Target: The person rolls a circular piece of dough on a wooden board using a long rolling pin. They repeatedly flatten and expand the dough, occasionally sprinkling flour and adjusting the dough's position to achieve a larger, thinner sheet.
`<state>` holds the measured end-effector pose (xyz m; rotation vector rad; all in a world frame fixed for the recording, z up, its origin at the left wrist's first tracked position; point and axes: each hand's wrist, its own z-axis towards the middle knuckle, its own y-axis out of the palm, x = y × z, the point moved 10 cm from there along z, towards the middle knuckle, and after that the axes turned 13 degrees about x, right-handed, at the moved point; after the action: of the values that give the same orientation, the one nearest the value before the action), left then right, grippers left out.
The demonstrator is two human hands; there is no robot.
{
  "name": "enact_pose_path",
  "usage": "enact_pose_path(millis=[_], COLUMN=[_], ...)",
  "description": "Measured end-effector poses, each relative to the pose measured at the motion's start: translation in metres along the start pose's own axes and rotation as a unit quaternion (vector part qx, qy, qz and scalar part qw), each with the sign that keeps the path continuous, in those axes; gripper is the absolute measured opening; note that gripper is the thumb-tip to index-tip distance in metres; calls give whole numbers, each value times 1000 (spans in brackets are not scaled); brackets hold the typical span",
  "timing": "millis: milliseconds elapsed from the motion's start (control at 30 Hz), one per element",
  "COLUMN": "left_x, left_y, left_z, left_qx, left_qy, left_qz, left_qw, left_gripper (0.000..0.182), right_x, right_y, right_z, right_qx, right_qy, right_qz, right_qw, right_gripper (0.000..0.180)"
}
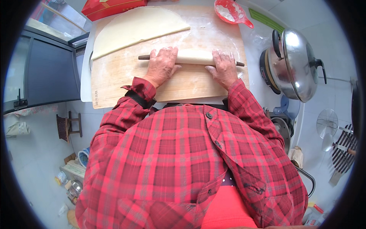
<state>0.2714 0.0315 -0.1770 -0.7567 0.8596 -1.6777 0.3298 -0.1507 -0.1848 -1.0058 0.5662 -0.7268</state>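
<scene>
A thin dark-ended wooden rolling pin lies crosswise on the floured wooden board. Pale dough is wrapped around its middle. My left hand rests over the left part of the roll, fingers on the far side and thumb on the near side. Over the right part lies my right hand, its thumb likewise toward me. Both hands carry flour. Beyond them, a flat dough sheet with a straight near edge covers the board's far left.
A red plastic scoop with flour stands at the far right, and a red box at the far left. To the right, a lidded steel pot sits on a cooker. A dark cabinet or window panel stands left.
</scene>
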Motion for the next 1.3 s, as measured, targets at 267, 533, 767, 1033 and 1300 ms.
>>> enact_pose_path(millis=[267,533,767,1033,1300], left_x=[15,23,-1,-38,-20], left_y=[-13,-12,20,51,23], left_z=[-23,-41,-10,37,-6], left_qx=[-10,-110,-131,-143,-134], left_qy=[26,-101,-141,-184,-134], left_qz=[-32,-48,-10,38,29], left_qw=[999,988,981,972,981], left_gripper=[39,70,73,72,71], right_x=[-20,-35,-5,44,17], right_y=[-25,-34,-1,29,6], right_z=[-44,-64,-26,26,-18], right_qx=[32,10,-26,-75,-46], right_qy=[-42,25,95,188,78], right_qz=[41,13,-35,-58,-76], right_qw=[998,1000,995,978,993], right_gripper=[57,63,78,79,72])
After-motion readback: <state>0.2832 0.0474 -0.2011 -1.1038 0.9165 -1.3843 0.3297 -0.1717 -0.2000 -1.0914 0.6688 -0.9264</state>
